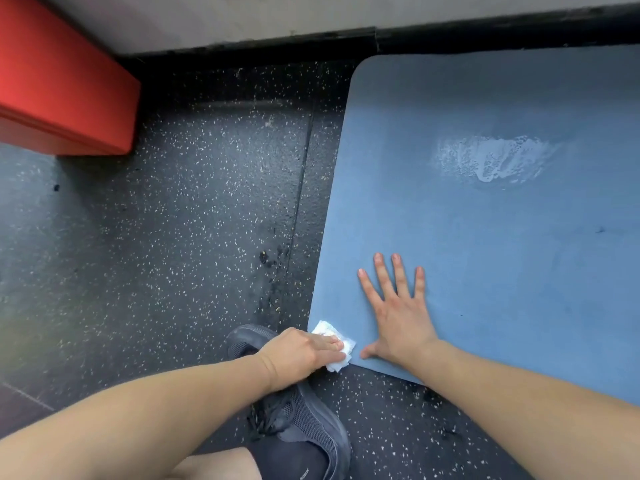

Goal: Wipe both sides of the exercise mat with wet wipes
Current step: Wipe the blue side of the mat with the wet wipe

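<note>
A blue exercise mat (485, 237) lies flat on the speckled floor, filling the right side of the view. A foamy wet patch (491, 157) shines on its far part. My left hand (304, 351) presses a crumpled white wet wipe (334, 344) onto the mat's near left corner, fingers curled over the wipe. My right hand (398, 313) lies flat on the mat just right of the wipe, fingers spread and straight.
A red padded block (62, 88) stands at the far left by the grey wall (242, 19). Dark speckled rubber floor (173, 220) surrounds the mat. My dark shoe (304, 420) sits under my left wrist, close to the mat's corner.
</note>
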Tool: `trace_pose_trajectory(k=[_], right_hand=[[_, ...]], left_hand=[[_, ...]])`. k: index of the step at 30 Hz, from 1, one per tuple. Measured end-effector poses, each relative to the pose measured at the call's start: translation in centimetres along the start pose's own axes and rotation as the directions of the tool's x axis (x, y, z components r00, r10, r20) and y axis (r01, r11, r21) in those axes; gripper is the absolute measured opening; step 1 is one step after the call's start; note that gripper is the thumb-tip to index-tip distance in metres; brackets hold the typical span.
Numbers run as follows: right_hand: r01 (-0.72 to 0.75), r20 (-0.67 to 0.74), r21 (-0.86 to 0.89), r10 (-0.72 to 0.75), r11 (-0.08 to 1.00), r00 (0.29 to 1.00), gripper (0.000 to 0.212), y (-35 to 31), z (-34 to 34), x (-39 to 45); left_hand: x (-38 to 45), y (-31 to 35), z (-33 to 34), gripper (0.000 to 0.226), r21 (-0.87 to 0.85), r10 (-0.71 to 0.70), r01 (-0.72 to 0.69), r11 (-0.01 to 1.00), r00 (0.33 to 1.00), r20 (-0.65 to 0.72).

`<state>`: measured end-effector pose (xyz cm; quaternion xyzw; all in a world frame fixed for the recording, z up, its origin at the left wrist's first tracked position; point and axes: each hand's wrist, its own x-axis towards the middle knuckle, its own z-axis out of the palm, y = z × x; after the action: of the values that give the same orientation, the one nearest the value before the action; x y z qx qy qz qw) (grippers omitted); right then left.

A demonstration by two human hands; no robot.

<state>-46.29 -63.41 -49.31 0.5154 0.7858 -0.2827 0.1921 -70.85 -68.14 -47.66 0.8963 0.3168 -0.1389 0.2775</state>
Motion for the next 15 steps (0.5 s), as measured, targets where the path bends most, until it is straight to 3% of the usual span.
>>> trace_pose_trajectory(k=[2,3,5,8,10,12,13,15], right_hand=[[0.01,-0.031,0.08,-0.007,0.997,0.999,0.146,0.1,-0.3,-0.3],[0.021,-0.065,0.173,-0.01,0.985,0.998,0.137,0.3,-0.7,-0.4],[0.052,-0.129,0.385,-0.002,0.922,0.992,0.123,1.5,-2.9,0.3],[0.039,-0.175,0.504,0.058,0.863,0.983,0.136,5.2,-9.6,3.8],[-0.047,-0.169,0.437,0.133,0.898,0.977,0.149,8.6,-14.5,7.2],[-0.178,-0.157,0.318,0.237,0.931,0.959,0.156,12.1,-19.0,10.6],[-0.236,-0.147,0.261,0.28,0.936,0.949,0.158,13.7,-20.8,12.0],[-0.313,-0.097,0.166,0.332,0.935,0.938,0.163,16.3,-22.8,14.1]], left_hand=[[1.4,0.5,-2.4,0.026,-0.158,-0.172,0.165,0.973,0.985,-0.027],[2.5,0.6,-3.9,0.027,-0.318,-0.307,0.279,0.906,0.951,-0.041],[5.5,-0.1,-7.4,0.023,-0.701,-0.552,0.384,0.602,0.833,-0.018],[12.0,-4.1,-13.9,0.019,-0.971,-0.72,0.213,0.104,0.69,0.074],[16.5,-8.0,-18.6,0.019,-0.991,-0.766,0.105,-0.081,0.63,0.129],[21.0,-12.4,-23.3,0.015,-0.998,-0.824,0.029,-0.063,0.563,0.068],[23.1,-14.4,-25.5,0.014,-0.999,-0.866,0.034,0.034,0.499,-0.013],[26.8,-17.3,-28.7,0.021,-0.935,-0.884,0.127,0.332,0.388,-0.261]])
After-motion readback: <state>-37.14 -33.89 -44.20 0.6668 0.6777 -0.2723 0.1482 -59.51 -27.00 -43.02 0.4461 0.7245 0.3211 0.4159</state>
